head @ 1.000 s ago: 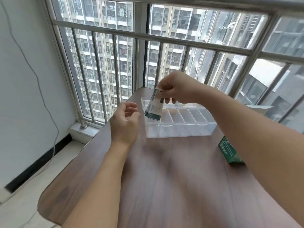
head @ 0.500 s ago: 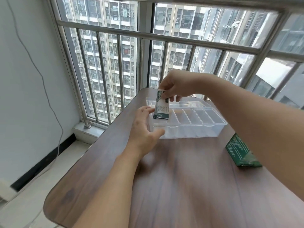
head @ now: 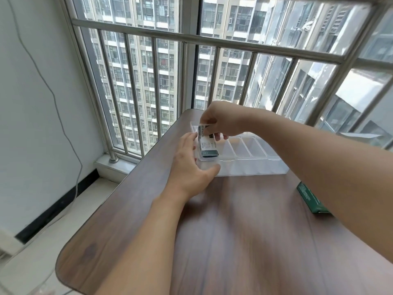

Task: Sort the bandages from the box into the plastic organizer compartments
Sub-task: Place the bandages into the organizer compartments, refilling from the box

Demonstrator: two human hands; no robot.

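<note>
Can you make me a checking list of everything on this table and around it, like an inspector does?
Surface: brown wood-look table, rounded corner.
Job's things: clear organizer at the far edge; a stack of bandages going into its leftmost compartment; the other compartments look empty; green box lying on the right.
Clutter: nothing seen.
Hands: right hand pinches the stack from above; left hand holds the organizer's left end, thumb on the front wall.
Cables: grey cable hanging down the left wall.
Surroundings: metal window bars, tall buildings outside, pale floor.
</note>
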